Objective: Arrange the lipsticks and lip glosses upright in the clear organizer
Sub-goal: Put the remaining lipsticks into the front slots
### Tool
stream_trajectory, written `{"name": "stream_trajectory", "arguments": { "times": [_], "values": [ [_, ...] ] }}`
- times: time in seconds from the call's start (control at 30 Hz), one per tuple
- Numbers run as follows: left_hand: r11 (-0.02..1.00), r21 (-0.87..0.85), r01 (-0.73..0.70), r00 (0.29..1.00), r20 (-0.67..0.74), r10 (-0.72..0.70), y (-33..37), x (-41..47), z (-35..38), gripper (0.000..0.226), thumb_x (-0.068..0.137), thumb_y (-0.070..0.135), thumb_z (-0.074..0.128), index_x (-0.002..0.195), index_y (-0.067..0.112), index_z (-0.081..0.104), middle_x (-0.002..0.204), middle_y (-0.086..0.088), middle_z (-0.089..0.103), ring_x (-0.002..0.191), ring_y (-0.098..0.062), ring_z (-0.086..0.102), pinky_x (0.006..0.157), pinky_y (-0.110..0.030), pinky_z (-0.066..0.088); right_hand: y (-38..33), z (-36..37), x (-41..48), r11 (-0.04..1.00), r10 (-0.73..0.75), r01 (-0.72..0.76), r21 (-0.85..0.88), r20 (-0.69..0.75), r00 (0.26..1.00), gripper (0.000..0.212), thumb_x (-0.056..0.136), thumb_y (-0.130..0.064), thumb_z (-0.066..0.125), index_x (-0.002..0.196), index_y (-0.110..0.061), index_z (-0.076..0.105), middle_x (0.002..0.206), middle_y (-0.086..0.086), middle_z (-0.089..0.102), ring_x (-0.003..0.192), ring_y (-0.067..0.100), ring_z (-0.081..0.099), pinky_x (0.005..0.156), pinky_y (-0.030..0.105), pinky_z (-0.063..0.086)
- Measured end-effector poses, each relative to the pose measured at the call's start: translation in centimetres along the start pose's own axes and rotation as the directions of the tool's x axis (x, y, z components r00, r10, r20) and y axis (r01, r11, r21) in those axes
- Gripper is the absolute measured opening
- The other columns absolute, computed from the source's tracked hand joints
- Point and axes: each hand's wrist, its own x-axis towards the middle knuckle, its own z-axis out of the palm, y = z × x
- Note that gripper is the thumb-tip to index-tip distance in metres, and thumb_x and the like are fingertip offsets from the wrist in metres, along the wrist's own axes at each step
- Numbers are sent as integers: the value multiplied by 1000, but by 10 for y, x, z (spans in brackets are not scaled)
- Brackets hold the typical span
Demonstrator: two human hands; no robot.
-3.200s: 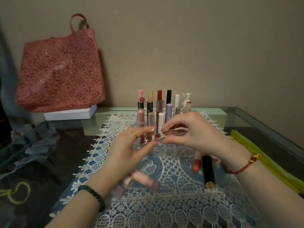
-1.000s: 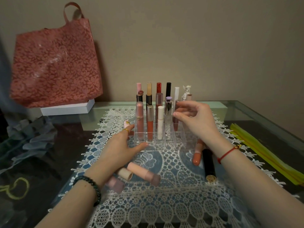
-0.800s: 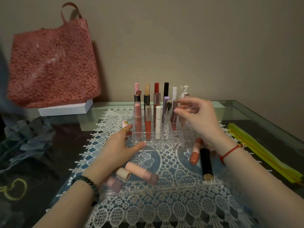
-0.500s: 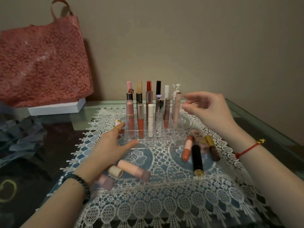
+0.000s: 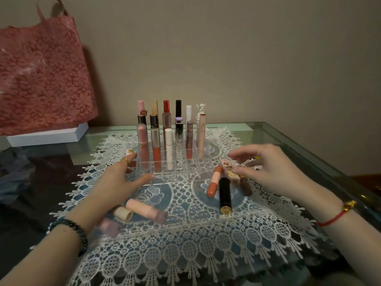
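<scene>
The clear organizer (image 5: 193,172) stands mid-table on a lace mat, with several lipsticks and glosses upright in it, among them a white tube (image 5: 169,148). My left hand (image 5: 117,182) rests against its front left corner with straight fingers. My right hand (image 5: 266,168) hovers with relaxed fingers over a loose pile to the right: a black tube (image 5: 224,195), an orange gloss (image 5: 214,183), a pink boxy tube (image 5: 228,169) and a brown gloss (image 5: 245,185). Three pink and beige tubes lie near my left wrist, one pink tube (image 5: 146,210) in front.
A red floral bag (image 5: 41,75) leans on the wall at the back left, on a white box (image 5: 47,135). The lace mat (image 5: 185,234) covers a glass table whose right edge (image 5: 321,162) runs diagonally. Crumpled grey fabric (image 5: 12,170) lies far left.
My right hand let go of the beige gloss in the organizer's right column and dropped down to the loose pile. My left hand stayed at the organizer's corner.
</scene>
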Motion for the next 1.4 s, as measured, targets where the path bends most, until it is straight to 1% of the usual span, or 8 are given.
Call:
{"name": "stream_trajectory", "arguments": {
  "times": [0.23, 0.37, 0.5, 0.7, 0.9, 1.1, 1.27, 1.4],
  "values": [
    [999, 40, -11, 1000, -4, 11, 0, -1, -1, 76, 72, 46, 65, 136, 18, 35, 124, -7, 57, 104, -21, 56, 88, -36, 47, 5, 16, -19, 997, 48, -50, -64, -18, 999, 35, 76, -27, 70, 109, -35, 60, 94, -27, 54, 86, -7, 53, 68, 9, 48],
    [999, 47, -18, 1000, -2, 18, 3, -1, -1, 74, 73, 45, 64, 135, 17, 36, 124, -7, 57, 105, -22, 56, 89, -36, 46, 4, 29, -16, 993, 34, -36, -108, -22, 999, 26, 78, -36, 65, 104, -36, 61, 98, -21, 53, 90, -3, 49, 79, 15, 42],
    [999, 47, -22, 1000, -6, 23, 2, -1, 0, 77, 72, 46, 64, 136, 15, 36, 124, -8, 57, 105, -22, 56, 88, -34, 45, -2, 38, -6, 988, 23, -13, -157, 62, 998, 46, 76, -46, 65, 118, -31, 54, 114, -16, 52, 104, 1, 44, 77, 9, 31],
    [999, 36, -28, 999, -18, 29, 3, -2, 0, 75, 73, 44, 64, 136, 16, 35, 126, -7, 56, 107, -21, 56, 88, -32, 43, -1, 43, 12, 954, 130, -38, -299, 295, 947, 98, 67, -65, 62, 143, -24, 18, 143, -4, 34, 129, 15, 33, 109, 34, 25],
    [999, 37, -15, 1000, -13, 16, 3, -1, 0, 76, 73, 46, 64, 137, 18, 33, 125, -7, 57, 105, -20, 56, 87, -31, 43, 1, 49, 21, 929, 207, -60, -365, 378, 902, 107, 63, -71, 60, 145, -26, 7, 147, -1, 28, 137, 20, 20, 114, 52, 2],
    [997, 73, -12, 999, -52, 16, 5, -3, -1, 77, 74, 51, 59, 137, 16, 33, 128, -8, 55, 109, -21, 55, 89, -32, 44, 1, 51, 18, 954, 172, -80, -289, 309, 935, 111, 61, -63, 68, 144, -27, 4, 144, -1, 30, 134, 19, 26, 114, 50, 1],
    [987, 143, -80, 942, -312, 121, 13, -4, -14, 65, 80, 62, 43, 125, 15, 48, 115, -7, 59, 104, -21, 54, 89, -36, 43, -8, 42, 12, 995, 39, -26, -101, 127, 991, 116, 56, -55, 77, 141, -37, 0, 140, -6, 26, 116, 7, 33, 100, 26, 28],
    [940, -238, -244, 922, -357, 149, 45, -17, -19, 24, 85, 37, 49, 101, 21, 59, 89, 11, 62, 79, 6, 56, 74, -6, 41, -24, 38, 12, 994, -110, 110, -27, 6, 994, 118, 54, -49, 79, 139, -42, -2, 140, -19, 16, 117, -4, 22, 99, 21, 21]
  ]
}}
